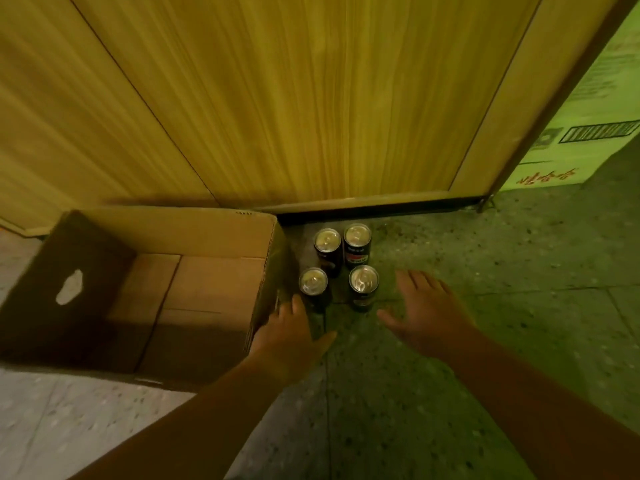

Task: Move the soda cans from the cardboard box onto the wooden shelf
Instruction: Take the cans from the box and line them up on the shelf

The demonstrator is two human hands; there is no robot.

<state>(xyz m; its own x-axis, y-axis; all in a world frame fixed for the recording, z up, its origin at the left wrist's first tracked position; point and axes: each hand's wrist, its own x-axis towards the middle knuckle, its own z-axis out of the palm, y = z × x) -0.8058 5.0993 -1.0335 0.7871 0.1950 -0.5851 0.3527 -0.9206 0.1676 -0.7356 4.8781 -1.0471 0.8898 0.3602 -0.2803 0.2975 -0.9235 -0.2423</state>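
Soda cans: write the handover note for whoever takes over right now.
Left hand open, by the right wall of the cardboard box, holding nothing.
Right hand open, spread beside the soda cans.
All four stand upright on the floor, right of the box, before the wooden panel.
Done: the box shows no cans.
Left: all four onto the shelf.

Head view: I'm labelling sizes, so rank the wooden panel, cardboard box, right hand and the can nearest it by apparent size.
1. Wooden panel
2. Cardboard box
3. Right hand
4. Can
The hand is nearer the camera, so hand over can is unsure.
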